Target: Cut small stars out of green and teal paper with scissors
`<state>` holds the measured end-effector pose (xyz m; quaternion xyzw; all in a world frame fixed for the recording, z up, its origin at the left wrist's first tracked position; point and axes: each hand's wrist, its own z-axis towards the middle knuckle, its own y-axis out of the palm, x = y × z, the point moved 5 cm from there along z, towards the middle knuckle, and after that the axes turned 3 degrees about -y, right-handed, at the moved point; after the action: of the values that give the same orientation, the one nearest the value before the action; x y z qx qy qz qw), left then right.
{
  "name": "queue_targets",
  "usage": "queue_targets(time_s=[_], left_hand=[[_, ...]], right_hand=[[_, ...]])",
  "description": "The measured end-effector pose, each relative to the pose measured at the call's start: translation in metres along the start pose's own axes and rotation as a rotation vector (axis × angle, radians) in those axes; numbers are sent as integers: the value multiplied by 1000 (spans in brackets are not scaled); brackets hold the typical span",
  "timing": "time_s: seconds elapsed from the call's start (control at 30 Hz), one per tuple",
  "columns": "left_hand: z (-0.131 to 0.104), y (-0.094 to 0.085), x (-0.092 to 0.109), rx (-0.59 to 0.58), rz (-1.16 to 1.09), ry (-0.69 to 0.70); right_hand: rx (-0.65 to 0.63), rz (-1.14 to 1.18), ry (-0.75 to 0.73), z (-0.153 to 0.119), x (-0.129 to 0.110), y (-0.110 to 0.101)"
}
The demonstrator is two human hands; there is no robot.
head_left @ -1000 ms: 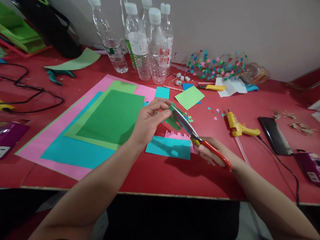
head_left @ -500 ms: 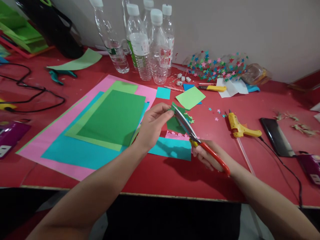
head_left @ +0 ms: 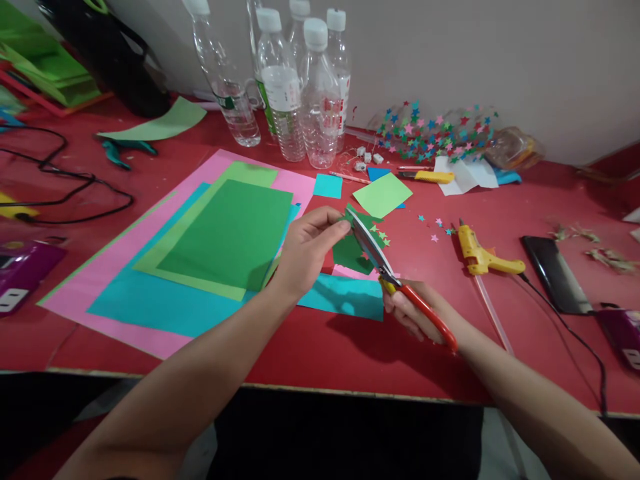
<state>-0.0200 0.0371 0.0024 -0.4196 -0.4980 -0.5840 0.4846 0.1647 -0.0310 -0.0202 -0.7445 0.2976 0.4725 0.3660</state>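
Note:
Scissors point(head_left: 371, 241) with red and yellow handles are gripped in my right hand point(head_left: 417, 310), their blades pointing up and left. My left hand point(head_left: 313, 247) pinches a small piece of green paper point(head_left: 349, 217) at the blade tips. Below the blades lies a dark green sheet point(head_left: 353, 252), with small light green stars point(head_left: 383, 236) beside the blades. A strip of pink paper and a blue paper strip point(head_left: 345, 297) lie nearer the table's front edge.
Stacked coloured sheets point(head_left: 225, 233) cover the left. Plastic bottles point(head_left: 320, 100) stand at the back, near a star-filled clear bottle point(head_left: 437, 133). On the right are a yellow glue gun point(head_left: 483, 257), its cord and a black phone point(head_left: 555, 277).
The view has shifted slightly. Both hands keep nearly the same pose, with the scissors still at the small green paper. More of the green sheet and a pink star show beneath the blades.

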Motion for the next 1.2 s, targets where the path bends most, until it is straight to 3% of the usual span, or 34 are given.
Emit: queue_targets(time_s=[0.43, 0.67, 0.9, 1.0, 1.07, 1.2], left_hand=[[2, 1, -4, 10, -50, -27], [-4, 15, -23, -55, -257, -372], [-19, 36, -40, -212, -146, -460], [-13, 35, -37, -234, -57, -387], [-5, 30, -28, -241, 23, -255], [7, 22, -16, -278, 458, -74]], right_hand=[[77, 4, 91, 0, 4, -3], [379, 74, -57, 3, -4, -26], [370, 175, -71, 11, 1, -24], [397, 207, -118, 11, 2, -29], [460, 287, -136, 11, 6, -38], [519, 490, -169, 18, 14, -56]])
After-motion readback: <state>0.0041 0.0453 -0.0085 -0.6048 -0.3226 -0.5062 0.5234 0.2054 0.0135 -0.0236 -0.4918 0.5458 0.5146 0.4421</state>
